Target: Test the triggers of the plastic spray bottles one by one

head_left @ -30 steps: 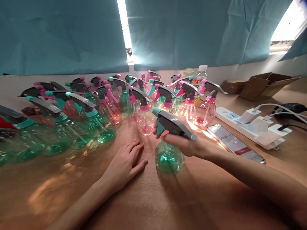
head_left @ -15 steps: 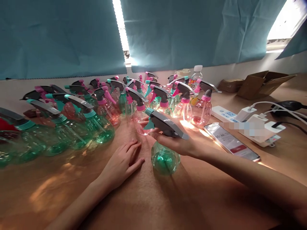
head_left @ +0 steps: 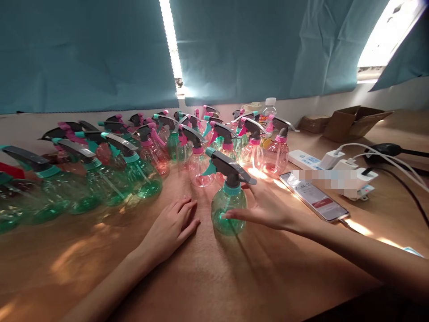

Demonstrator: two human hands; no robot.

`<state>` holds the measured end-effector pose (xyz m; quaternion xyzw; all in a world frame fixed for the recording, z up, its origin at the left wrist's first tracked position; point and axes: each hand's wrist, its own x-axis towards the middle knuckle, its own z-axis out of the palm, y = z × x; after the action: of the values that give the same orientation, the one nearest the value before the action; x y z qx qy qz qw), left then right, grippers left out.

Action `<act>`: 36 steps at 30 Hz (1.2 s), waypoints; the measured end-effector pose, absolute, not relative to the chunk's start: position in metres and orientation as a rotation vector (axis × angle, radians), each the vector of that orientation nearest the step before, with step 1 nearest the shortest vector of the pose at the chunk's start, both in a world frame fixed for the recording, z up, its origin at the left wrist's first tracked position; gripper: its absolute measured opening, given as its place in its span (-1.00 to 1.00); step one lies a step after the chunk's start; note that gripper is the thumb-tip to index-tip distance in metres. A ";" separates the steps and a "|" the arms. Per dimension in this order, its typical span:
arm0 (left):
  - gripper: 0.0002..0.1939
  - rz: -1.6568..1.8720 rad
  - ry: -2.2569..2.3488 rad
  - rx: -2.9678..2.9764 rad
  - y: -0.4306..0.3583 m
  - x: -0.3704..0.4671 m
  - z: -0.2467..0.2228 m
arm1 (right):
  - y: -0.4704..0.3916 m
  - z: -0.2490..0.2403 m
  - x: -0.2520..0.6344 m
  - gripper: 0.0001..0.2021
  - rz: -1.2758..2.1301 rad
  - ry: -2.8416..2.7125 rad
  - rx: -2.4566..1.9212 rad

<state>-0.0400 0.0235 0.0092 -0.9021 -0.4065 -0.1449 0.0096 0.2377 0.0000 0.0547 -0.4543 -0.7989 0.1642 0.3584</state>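
A green spray bottle with a grey and turquoise trigger head stands upright on the table in front of me. My right hand holds its round body from the right, the thumb across the near side and the other fingers mostly hidden behind. To the left of it, my left hand rests palm down on the tabletop with fingers stretched out, holding nothing. Just beyond, a pink spray bottle stands closest to both hands. Another green spray bottle is at the near end of the left row.
Several more green and pink spray bottles crowd the back and left of the table. On the right lie a phone and a white power strip with chargers and cables. Behind them sits an open cardboard box. Blue-green curtains hang at the back.
My right hand has shifted from the trigger head down to the bottle's body. The bottle remains upright in about the same spot. My left hand stays put.
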 end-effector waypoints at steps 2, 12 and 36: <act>-0.54 -0.435 -1.253 -2.824 0.019 -0.043 0.009 | -0.005 0.050 0.237 -0.35 0.415 -2.038 -1.186; -0.62 -0.464 -1.209 -2.825 -0.015 -0.076 0.010 | -0.004 0.060 0.181 -0.43 0.523 -2.077 -0.964; -0.72 -0.615 -1.416 -2.786 -0.029 -0.124 0.011 | 0.085 0.066 0.089 -0.44 0.095 -2.084 -1.385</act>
<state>-0.1240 -0.0291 0.0108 -0.8745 -0.4445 -0.1930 -0.0220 0.0890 0.0850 0.0662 -0.5252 -0.7903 0.0360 0.3135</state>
